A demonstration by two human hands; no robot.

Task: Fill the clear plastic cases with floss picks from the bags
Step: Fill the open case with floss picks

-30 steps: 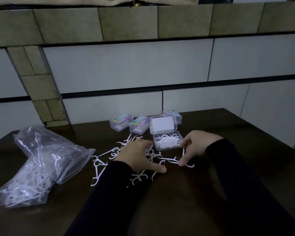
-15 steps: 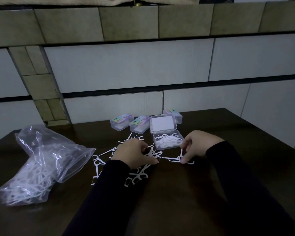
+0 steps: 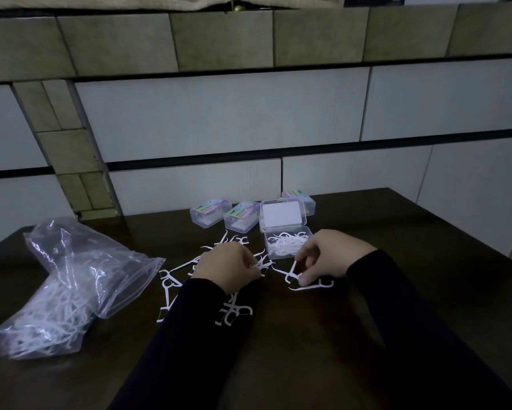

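Observation:
An open clear plastic case (image 3: 288, 245) holds several white floss picks, its lid (image 3: 281, 216) standing up behind it. White floss picks (image 3: 172, 281) lie scattered on the dark table in front of it. My left hand (image 3: 225, 269) pinches a small bunch of picks (image 3: 262, 263) just left of the case. My right hand (image 3: 328, 258) pinches one floss pick (image 3: 291, 272) just in front of the case; another pick (image 3: 311, 287) lies under its fingers. A clear zip bag (image 3: 68, 285) with many picks lies at the left.
Three shut clear cases with coloured labels stand behind the open one: one (image 3: 210, 213), a second (image 3: 241, 220) and a third (image 3: 303, 199). A tiled wall (image 3: 249, 119) rises right behind the table. The table's right edge (image 3: 467, 229) slants toward me.
Both hands have lifted off the table and curled their fingers round picks. The left hand drew its thumb in and gathered a bunch; the right hand raised one pick toward the case.

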